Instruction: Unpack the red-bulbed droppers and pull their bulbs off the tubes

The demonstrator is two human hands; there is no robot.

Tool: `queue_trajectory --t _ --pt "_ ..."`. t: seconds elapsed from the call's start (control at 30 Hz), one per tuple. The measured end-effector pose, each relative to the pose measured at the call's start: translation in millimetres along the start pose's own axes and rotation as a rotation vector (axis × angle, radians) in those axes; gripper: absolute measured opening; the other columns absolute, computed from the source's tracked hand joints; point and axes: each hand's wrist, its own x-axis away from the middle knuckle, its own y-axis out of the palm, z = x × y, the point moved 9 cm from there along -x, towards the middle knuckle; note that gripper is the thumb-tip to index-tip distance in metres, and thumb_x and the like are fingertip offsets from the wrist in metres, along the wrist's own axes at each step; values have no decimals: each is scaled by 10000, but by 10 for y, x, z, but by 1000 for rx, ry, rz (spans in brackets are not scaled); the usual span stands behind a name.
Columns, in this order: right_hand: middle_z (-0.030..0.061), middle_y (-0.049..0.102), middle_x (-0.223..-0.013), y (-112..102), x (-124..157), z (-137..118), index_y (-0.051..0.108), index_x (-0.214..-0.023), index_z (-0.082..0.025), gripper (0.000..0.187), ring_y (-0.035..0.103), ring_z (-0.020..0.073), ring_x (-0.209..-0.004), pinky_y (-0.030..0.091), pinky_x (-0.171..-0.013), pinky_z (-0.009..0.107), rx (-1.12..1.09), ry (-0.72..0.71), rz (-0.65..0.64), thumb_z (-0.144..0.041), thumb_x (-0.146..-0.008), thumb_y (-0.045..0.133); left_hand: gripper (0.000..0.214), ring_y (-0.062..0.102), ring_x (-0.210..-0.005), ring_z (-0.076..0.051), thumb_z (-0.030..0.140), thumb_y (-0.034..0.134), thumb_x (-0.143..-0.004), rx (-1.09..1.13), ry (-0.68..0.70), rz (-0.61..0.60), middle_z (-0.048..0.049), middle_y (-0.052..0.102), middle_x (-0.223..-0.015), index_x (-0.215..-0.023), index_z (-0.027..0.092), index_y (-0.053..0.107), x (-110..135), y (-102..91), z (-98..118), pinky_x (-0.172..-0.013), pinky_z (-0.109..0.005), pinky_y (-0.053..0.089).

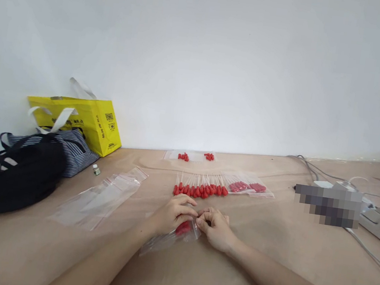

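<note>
A small clear zip bag (171, 238) with red-tipped droppers inside lies on the tan table (264, 266) in front of me. My left hand (172, 214) pinches the bag's top edge, fingers closed on it. My right hand (215, 226) grips the same edge from the right, fingertips meeting the left hand's. Just beyond my hands a row of loose red-tipped droppers (199, 188) lies side by side. Two filled bags (247, 186) rest to the right of that row.
Empty clear zip bags (100, 198) lie at left. A yellow paper bag (83, 120), a striped bag (69, 149) and a black bag (15, 179) sit at far left. More droppers (193, 156) lie near the wall. Cables and a power strip (377, 218) occupy the right.
</note>
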Motion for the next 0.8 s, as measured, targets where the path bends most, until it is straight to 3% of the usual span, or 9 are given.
queue_trajectory --t 0.17,0.43,0.8 --pt "-10 592 -931 13 -7 1 581 -605 -198 240 473 182 -917 199 -853 382 6 -10 -6 -242 -779 422 173 504 -902 -139 158 455 -815 12 28 34 -52 564 -947 -771 177 621 -1 -6 17 -828 -290 407" --pt "-11 584 -951 5 4 -22 604 -626 -211 246 466 188 -926 215 -842 380 12 -6 -33 -234 -778 412 116 493 -934 -144 97 482 -768 29 -39 -32 -47 569 -947 -721 162 566 -43 17 18 -837 -279 399" --pt "-10 588 -928 16 18 -34 594 -627 -211 266 470 184 -910 230 -816 360 74 -13 -32 -243 -790 386 143 474 -935 -149 147 441 -804 -25 -47 -84 -42 532 -942 -719 171 553 -54 75 8 -840 -290 386"
